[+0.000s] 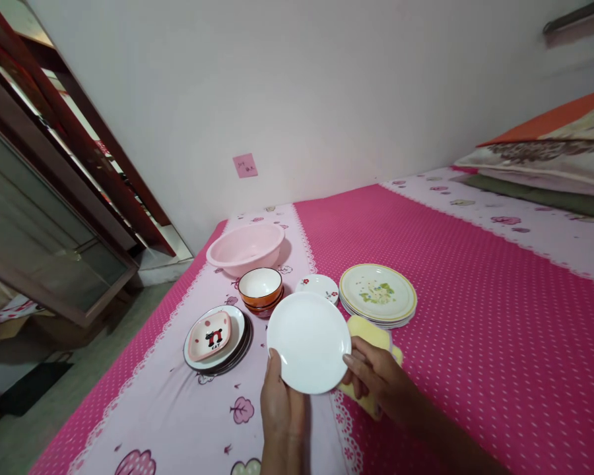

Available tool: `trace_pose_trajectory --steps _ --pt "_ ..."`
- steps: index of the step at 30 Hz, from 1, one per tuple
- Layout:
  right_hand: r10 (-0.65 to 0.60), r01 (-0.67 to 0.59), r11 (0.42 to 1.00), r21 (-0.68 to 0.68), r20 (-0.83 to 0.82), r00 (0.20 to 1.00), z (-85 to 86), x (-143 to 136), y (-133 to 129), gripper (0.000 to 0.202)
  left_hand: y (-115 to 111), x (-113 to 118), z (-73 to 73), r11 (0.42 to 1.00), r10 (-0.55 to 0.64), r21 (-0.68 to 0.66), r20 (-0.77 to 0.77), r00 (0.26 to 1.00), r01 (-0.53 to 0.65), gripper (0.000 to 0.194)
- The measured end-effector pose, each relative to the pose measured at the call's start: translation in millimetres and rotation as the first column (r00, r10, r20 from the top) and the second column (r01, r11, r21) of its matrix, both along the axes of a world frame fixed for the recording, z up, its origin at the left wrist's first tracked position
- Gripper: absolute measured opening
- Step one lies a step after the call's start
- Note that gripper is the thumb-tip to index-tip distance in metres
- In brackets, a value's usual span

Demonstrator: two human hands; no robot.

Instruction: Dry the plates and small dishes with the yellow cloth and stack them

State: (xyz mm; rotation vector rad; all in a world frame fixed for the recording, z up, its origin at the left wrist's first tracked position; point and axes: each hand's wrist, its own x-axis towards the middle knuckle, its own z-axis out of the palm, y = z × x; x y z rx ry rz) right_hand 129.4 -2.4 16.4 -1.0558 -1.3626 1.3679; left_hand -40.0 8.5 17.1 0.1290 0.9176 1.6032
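Note:
A plain white plate [309,343] is held up over the bed, tilted towards me. My left hand [280,396] grips its lower left rim, thumb on top and fingers underneath. At the right rim my right hand [371,373] pinches the same plate. Partly hidden beneath the right hand lies a yellow cloth [366,330]. Just behind the plate are small floral plates [321,285], and orange bowls [261,287] are stacked to their left. Several larger plates with a yellow rim [377,293] form a pile at the right.
A cat-patterned dish [209,335] rests on dark-rimmed plates [235,343] at the left. Behind the bowls stands a pink basin [245,251]. Pillows [549,158] lie at the far right. A pink note [245,165] is on the wall, and the bed's edge drops to the floor at left.

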Motion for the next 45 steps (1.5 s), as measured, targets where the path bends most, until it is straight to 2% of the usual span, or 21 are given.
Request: trace_pose_trajectory --steps 3,6,8,10,14,19,22,26,36,45 --pt "-0.061 0.059 0.998 -0.027 -0.06 0.996 -9.1 1.5 7.9 0.041 -5.4 3.0 5.0 0.992 -0.079 0.095 -0.009 0.997 0.079 0.047" --pt "-0.149 0.14 0.987 -0.076 -0.134 0.98 -16.3 13.1 18.7 0.044 -12.7 7.7 11.1 0.956 -0.2 0.206 -0.061 0.978 0.208 0.051" --pt "-0.224 0.209 0.973 -0.1 -0.181 0.958 -19.1 24.5 25.7 0.043 -16.1 9.8 12.8 0.923 -0.273 0.24 -0.139 0.952 0.3 0.052" --pt "-0.299 0.282 0.954 -0.106 -0.219 0.929 -20.7 36.8 31.6 0.041 -17.0 9.7 11.4 0.911 -0.3 0.227 -0.208 0.931 0.344 0.057" --pt "-0.451 0.438 0.892 -0.111 -0.273 0.85 -22.2 60.9 39.5 0.041 -13.5 3.4 2.9 0.935 -0.272 0.169 -0.223 0.936 0.312 0.063" --pt "-0.629 0.613 0.775 -0.154 -0.289 0.722 -26.2 90.6 46.4 0.038 -8.7 -2.2 -5.3 0.967 -0.221 0.094 -0.148 0.964 0.236 0.05" --pt "-0.696 0.673 0.714 -0.19 -0.291 0.656 -32.9 103.1 51.4 0.04 -6.4 -1.9 -6.0 0.975 -0.202 0.065 -0.118 0.972 0.211 0.04" --pt "-0.725 0.692 0.686 -0.224 -0.292 0.624 -40.6 108.3 56.8 0.041 -4.7 -0.7 -4.2 0.985 -0.172 0.012 -0.077 0.982 0.174 0.028" --pt "-0.693 0.644 0.721 -0.258 -0.275 0.666 -48.5 103.9 60.9 0.039 -4.8 -0.9 -1.6 0.986 -0.161 -0.044 -0.043 0.986 0.159 0.022" --pt "-0.684 0.626 0.729 -0.278 -0.252 0.684 -49.8 99.1 63.2 0.039 -3.3 -2.8 -4.7 0.984 -0.173 -0.056 -0.022 0.985 0.171 0.022"
